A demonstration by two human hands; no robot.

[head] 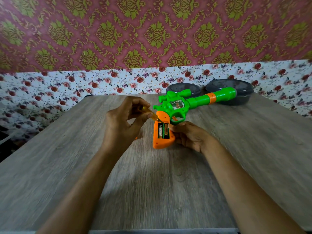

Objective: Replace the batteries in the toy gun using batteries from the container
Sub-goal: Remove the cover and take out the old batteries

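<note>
Worktop: grey wood-grain surface running from the camera's edge back to the wall, with both forearms stretched over it.
Wall covering: white paper printed with roses behind the worktop, under a red and gold damask band.
Toy gun: green body with orange grip, lying on its side right of centre, with the barrel pointing to the far right and the grip nearest the person.
Containers: dark lidded container behind the scope and second container behind the muzzle, both at the worktop's far edge.
Left hand: raised just left of the grip, fingers curled round a screwdriver.
Right hand: at the grip's right side, fingers wrapped on its edge, with the thumb tip beside the open compartment under the trigger guard.
Screwdriver: yellow translucent handle, slanting down right, with its tip at the top of the orange grip.
Batteries: two cells side by side in the uncovered compartment, between the two hands, with the right thumb just beside them.
</note>
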